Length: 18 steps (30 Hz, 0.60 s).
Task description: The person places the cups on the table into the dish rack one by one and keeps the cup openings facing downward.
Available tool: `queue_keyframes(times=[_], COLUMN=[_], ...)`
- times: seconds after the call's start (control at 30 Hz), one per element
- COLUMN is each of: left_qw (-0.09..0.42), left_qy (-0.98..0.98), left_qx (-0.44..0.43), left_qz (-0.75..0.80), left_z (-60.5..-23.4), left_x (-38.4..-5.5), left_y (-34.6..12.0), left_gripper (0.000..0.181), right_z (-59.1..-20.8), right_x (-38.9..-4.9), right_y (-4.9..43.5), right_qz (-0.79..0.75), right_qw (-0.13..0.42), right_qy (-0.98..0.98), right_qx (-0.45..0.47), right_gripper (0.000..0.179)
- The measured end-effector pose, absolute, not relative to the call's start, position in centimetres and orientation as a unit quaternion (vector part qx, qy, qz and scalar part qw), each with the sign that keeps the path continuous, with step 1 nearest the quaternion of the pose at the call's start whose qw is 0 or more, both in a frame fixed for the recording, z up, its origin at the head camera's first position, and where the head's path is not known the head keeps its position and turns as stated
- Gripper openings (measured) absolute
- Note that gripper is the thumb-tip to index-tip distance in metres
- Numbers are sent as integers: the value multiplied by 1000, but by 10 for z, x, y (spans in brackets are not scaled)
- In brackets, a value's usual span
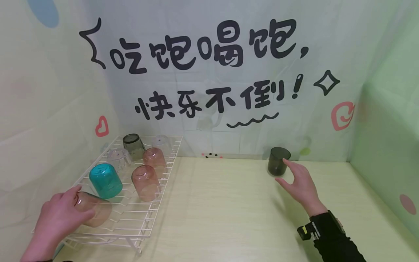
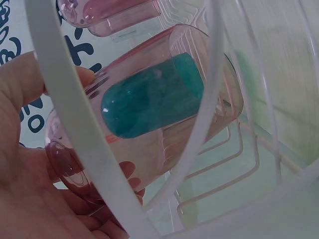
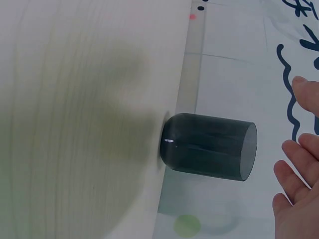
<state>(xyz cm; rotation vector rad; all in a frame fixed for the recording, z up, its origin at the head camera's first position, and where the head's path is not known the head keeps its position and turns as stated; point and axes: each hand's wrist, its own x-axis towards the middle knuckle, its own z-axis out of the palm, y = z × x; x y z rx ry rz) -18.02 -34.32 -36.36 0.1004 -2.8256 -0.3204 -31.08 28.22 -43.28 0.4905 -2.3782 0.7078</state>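
Note:
My left hand [image 1: 59, 214] grips a pink see-through cup [image 1: 99, 211] at the front left of the white wire rack. That cup stands upside down, and in the left wrist view thumb and fingers lie round its base end, partly behind the rack's white wires. A teal cup [image 1: 105, 181] stands just behind it, showing through the pink wall in the left wrist view. On the right, a dark grey cup [image 1: 277, 163] stands upright on the table near the back wall. My right hand [image 1: 302, 185] is beside it, thumb and fingers spread apart, holding nothing.
The wire rack [image 1: 148, 214] also bears two more pink cups, clear cups and a smoky grey cup [image 1: 133, 145], all upside down. A printed cloth wall [image 1: 209, 142] closes off the back, and side walls flank the pale wooden table [image 1: 222, 211].

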Motion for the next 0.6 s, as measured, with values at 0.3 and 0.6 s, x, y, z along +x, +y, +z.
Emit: queue_keyframes(times=[0.3, 0.6], left_qw=[134, 134], left_qy=[-984, -984], left_qx=[63, 61], left_qz=[-103, -96], left_z=[-363, -365], left_x=[-183, -187], left_y=[-344, -347], left_gripper=[79, 82], right_z=[-436, -435], right_x=[-313, -315], right_y=[282, 283], right_qz=[263, 259], right_qw=[290, 289], right_qy=[-902, -904], right_qx=[183, 181], right_gripper=[65, 66])
